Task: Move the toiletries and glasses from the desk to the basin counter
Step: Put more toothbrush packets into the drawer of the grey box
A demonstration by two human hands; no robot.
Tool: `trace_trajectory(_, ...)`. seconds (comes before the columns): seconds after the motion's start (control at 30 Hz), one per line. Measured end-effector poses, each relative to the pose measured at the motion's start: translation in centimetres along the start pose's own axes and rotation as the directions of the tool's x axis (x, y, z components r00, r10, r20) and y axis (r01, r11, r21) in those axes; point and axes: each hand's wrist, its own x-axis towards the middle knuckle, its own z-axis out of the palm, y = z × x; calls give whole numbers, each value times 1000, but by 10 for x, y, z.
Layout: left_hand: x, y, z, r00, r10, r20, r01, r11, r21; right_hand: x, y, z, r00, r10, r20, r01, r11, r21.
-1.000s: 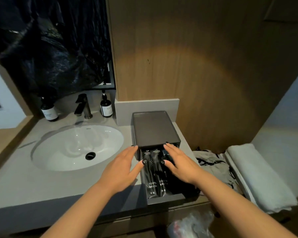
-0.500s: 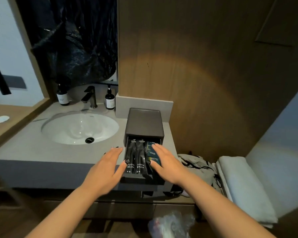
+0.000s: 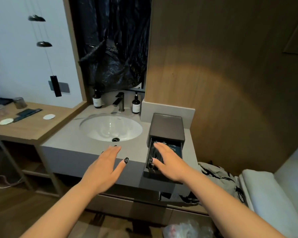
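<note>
Right hand (image 3: 169,162) lies flat, grip open and holding nothing, over the toothbrush packets (image 3: 154,156) in the open drawer (image 3: 148,172) right of the basin (image 3: 110,127); left hand (image 3: 103,166) hovers spread and empty. Stowing looks done; next, fetch the glasses (image 3: 19,102) from the worktop (image 3: 29,127) left of the basin

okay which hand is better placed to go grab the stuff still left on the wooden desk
Left, probably. The open left hand hovers empty over the grey basin counter, on the side nearer the wooden desk and its flat black packet. The right hand is spread over the open dark drawer box.
</note>
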Motion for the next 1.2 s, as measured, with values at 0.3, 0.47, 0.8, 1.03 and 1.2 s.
trace_trajectory(0.3,-12,-95,-44,999,-50,-2,50,999,14,47,-84,40,1000,-9,7,9,1000,22)
trace_trajectory(0.47,-11,-169,-77,998,-59,16,59,998,29,83,-141,74,1000,8,-9,-7,997,76)
trace_trajectory(0.8,-13,-286,-139,995,-91,29,90,995,36,160,-243,127,998,21,-65,-8,982,186)
trace_trajectory(1.03,2,-340,-148,982,-187,35,188,982,-27,208,-274,146,999,15,-28,-8,977,212)
trace_trajectory(1.2,32,-367,-147,976,-207,60,210,977,-38,254,-280,159,999,26,-21,-20,970,244)
